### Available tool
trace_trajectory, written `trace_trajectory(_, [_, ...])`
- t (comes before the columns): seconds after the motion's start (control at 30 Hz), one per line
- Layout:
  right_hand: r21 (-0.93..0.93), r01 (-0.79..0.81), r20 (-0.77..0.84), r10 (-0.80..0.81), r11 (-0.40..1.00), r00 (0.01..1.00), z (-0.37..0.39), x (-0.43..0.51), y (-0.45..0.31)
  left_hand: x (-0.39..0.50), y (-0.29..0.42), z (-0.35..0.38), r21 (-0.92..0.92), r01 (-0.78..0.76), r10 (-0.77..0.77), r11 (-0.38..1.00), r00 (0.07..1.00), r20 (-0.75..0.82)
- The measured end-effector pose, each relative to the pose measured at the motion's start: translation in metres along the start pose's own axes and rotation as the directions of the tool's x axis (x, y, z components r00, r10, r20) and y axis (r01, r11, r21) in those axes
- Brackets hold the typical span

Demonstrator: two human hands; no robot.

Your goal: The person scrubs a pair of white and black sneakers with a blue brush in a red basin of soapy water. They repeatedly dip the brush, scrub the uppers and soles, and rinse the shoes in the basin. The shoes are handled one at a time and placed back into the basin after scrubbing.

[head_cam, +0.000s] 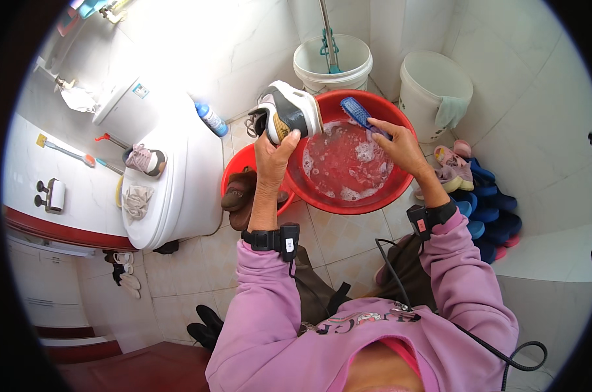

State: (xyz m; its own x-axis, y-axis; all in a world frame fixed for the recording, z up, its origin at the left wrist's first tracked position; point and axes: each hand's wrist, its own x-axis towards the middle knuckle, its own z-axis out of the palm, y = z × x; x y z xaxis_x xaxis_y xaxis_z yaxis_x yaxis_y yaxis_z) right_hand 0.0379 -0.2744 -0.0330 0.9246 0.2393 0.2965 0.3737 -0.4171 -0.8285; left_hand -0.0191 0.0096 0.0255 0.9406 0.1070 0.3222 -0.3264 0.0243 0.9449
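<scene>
My left hand (275, 159) grips a grey and white sneaker (291, 110) with loose laces, raised at the left rim of a red plastic basin (352, 209). The sneaker lies on its side in the air, its white sole edge towards the basin. In my right hand (399, 147) is a blue scrub brush (357, 111), held by its handle above the basin with the bristles showing. Soapy water (345, 161) with patches of foam fills the basin's bottom. Under my left forearm a smaller red basin (237, 161) holds brown shoes (239, 191).
A matching sneaker (146, 159) and a crumpled cloth (137, 202) rest on the white toilet lid (173, 196). Behind the basin stand a bucket with a mop (333, 54) and another white bucket (433, 78). Several blue slippers (487, 210) are piled at right. A blue-capped bottle (211, 120) stands beside the toilet.
</scene>
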Motion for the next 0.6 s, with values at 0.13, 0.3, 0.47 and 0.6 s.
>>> trace_trajectory(0.13, [0.138, 0.003, 0.04, -0.009, 0.99, 0.999, 0.001, 0.005, -0.011, 0.0, -0.012, 0.007, -0.092, 0.003, -0.01, 0.996, 0.996, -0.084])
trace_trajectory(0.3, [0.345, -0.13, 0.128, 0.091, 0.93, 0.988, -0.006, 0.002, -0.031, 0.003, -0.02, 0.007, 0.2, -0.032, 0.03, 0.979, 0.999, 0.012])
trace_trajectory(0.47, [0.479, -0.025, 0.042, 0.005, 0.878, 0.999, -0.001, 0.006, -0.05, 0.006, -0.02, 0.009, 0.519, -0.315, 0.283, 0.795, 0.948, 0.143])
trace_trajectory(0.6, [0.445, 0.07, -0.016, -0.07, 0.893, 0.997, 0.019, 0.019, -0.062, 0.006, -0.02, 0.014, 0.594, -0.478, 0.339, 0.647, 0.878, 0.337])
